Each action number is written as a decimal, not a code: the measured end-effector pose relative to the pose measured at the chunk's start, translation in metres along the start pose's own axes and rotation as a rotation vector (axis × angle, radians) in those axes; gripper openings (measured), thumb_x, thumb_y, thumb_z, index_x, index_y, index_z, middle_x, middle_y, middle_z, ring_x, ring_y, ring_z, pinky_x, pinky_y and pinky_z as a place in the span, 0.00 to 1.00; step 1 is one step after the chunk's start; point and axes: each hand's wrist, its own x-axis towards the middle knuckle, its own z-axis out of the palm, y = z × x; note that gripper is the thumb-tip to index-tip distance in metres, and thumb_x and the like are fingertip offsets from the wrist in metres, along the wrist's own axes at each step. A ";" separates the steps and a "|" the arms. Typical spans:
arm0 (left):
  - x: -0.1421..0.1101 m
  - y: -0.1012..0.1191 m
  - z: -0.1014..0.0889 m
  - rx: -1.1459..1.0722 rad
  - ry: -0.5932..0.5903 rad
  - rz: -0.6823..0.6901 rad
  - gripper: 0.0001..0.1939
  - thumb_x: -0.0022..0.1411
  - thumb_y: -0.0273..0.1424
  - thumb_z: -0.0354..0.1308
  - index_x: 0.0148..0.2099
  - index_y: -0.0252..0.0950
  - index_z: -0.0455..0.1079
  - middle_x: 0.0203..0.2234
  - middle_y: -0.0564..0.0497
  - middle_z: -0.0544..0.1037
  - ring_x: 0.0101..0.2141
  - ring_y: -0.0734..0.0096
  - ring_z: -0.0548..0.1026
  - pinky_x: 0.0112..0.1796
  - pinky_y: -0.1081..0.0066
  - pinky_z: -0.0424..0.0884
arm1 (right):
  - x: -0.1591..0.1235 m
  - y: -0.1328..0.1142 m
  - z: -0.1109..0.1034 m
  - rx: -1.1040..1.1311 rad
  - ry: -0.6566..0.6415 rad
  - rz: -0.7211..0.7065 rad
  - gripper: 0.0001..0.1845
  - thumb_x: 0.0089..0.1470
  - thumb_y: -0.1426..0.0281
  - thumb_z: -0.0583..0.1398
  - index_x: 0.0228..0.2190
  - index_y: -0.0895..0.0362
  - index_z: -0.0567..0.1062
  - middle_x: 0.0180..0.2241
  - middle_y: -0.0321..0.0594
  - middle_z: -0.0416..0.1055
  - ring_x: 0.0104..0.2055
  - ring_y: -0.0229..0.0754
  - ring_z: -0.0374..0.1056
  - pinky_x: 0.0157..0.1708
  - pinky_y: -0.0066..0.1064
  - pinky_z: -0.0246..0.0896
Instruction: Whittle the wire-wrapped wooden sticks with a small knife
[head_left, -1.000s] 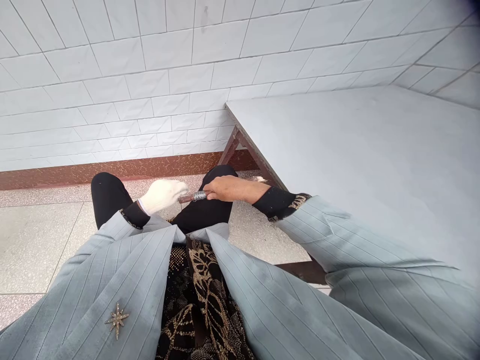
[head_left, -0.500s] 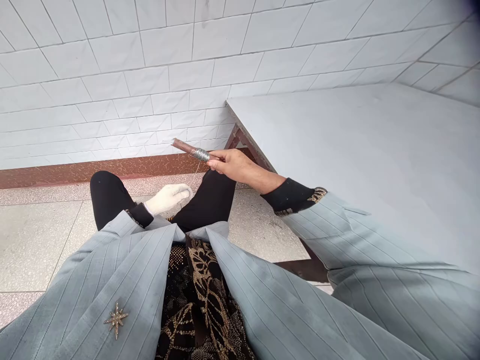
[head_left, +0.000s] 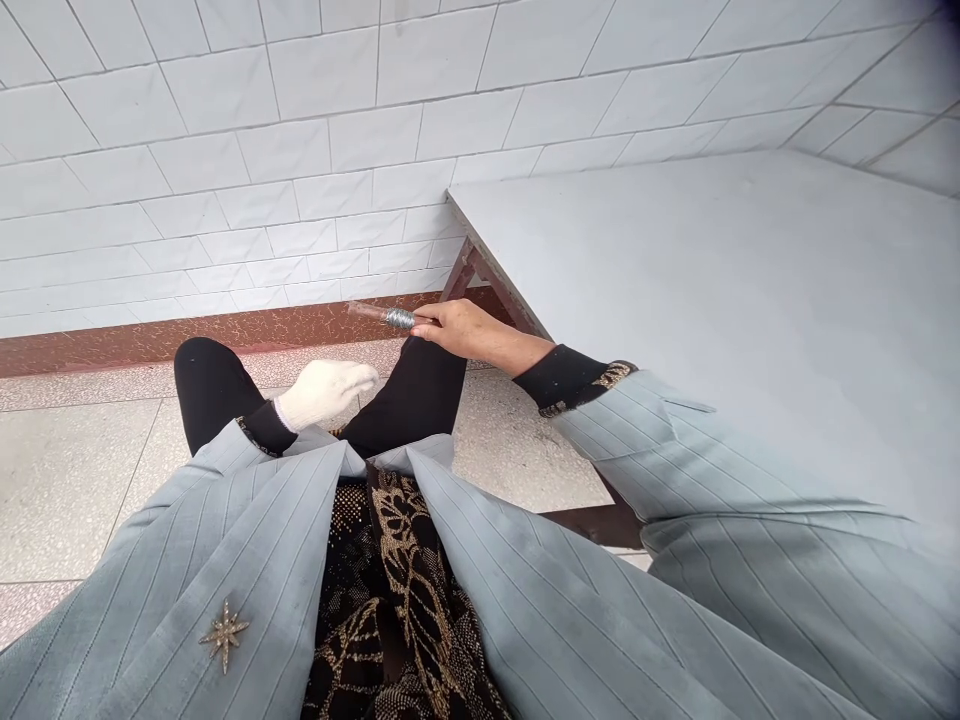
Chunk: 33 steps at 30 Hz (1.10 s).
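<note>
Right hand (head_left: 466,333), bare, closed in a narrow grip around one end of a brown rod (head_left: 367,312), with the rod's silver wire binding (head_left: 400,318) just beyond the fingers. Rod held nearly level in the air, touching nothing else, above the right knee (head_left: 424,395) and just left of the near corner of the desk. Left hand (head_left: 324,393) in a white knit glove, bunched between the knees, near the rod but apart from it; open or shut, impossible to tell through the glove.

To the right, a desk (head_left: 712,270) with a smooth, pale grey top, faintly speckled, its right arm's sleeve reaching across in front of it. Dark brown wooden legs (head_left: 469,270) under the near corner. Behind, a white tiled wall (head_left: 300,120) of long rectangular tiles in staggered rows with grey joints, turning a room corner at the upper right. Along its foot, a brown skirting band (head_left: 225,340) veined with gold. Below, a speckled stone floor (head_left: 75,490) in large pale slabs, edged by a pinkish strip. Across the bottom of the view, a grey pinstriped jacket (head_left: 225,540) with a star pin (head_left: 224,633), open over a black-and-gold patterned shirt (head_left: 397,590).
</note>
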 end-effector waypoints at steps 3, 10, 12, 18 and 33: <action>-0.001 -0.004 -0.008 0.082 0.063 -0.005 0.15 0.75 0.33 0.47 0.50 0.38 0.76 0.40 0.49 0.84 0.39 0.66 0.81 0.38 0.70 0.71 | 0.001 0.005 0.003 -0.085 -0.108 -0.078 0.12 0.63 0.67 0.56 0.39 0.59 0.79 0.34 0.44 0.76 0.34 0.42 0.67 0.34 0.32 0.54; 0.002 -0.015 -0.022 -0.073 0.139 -0.106 0.15 0.73 0.32 0.48 0.48 0.38 0.77 0.43 0.48 0.84 0.44 0.66 0.80 0.46 0.67 0.73 | -0.016 -0.011 0.003 0.089 -0.637 -0.376 0.13 0.60 0.66 0.59 0.40 0.57 0.82 0.30 0.36 0.75 0.30 0.37 0.63 0.32 0.29 0.54; 0.003 -0.015 -0.021 -0.225 0.094 -0.161 0.16 0.73 0.33 0.48 0.48 0.38 0.77 0.43 0.49 0.83 0.44 0.66 0.80 0.48 0.66 0.73 | -0.020 -0.020 -0.001 0.186 -0.679 -0.409 0.14 0.60 0.63 0.60 0.39 0.57 0.83 0.29 0.34 0.74 0.30 0.36 0.62 0.32 0.29 0.54; 0.005 -0.003 -0.003 -0.505 -0.037 -0.151 0.18 0.73 0.38 0.46 0.45 0.36 0.76 0.41 0.50 0.82 0.43 0.65 0.79 0.49 0.65 0.72 | -0.016 -0.024 -0.005 0.289 -0.140 -0.256 0.19 0.59 0.58 0.60 0.44 0.58 0.82 0.34 0.39 0.76 0.33 0.39 0.64 0.35 0.31 0.55; 0.003 0.014 -0.004 0.172 -0.195 -0.023 0.21 0.76 0.37 0.42 0.45 0.37 0.76 0.34 0.47 0.81 0.34 0.62 0.80 0.33 0.68 0.66 | -0.008 -0.017 0.013 -0.518 -0.175 -0.058 0.21 0.69 0.57 0.55 0.47 0.59 0.79 0.45 0.52 0.79 0.43 0.51 0.74 0.33 0.35 0.52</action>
